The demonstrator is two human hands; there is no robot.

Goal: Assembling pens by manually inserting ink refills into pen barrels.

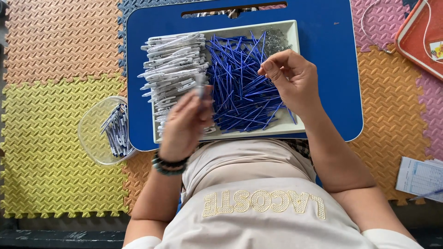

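While my left hand (184, 122), blurred, grips a pen barrel (201, 87), my right hand (291, 76) pinches something too small to tell.

I'd judge it best to steady the barrel over the tray (295, 34) before feeding anything in. The tray holds white barrels (173, 60) left, blue refills (240, 83) middle and springs (276, 39) in the far corner; a clear tub (94, 133) holds finished pens (117, 129).

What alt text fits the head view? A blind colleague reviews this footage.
A person's left hand, blurred, holds a pen part while the right hand pinches something small over a white tray. The tray holds white pen barrels and blue refills, on a blue lap desk over foam mats.
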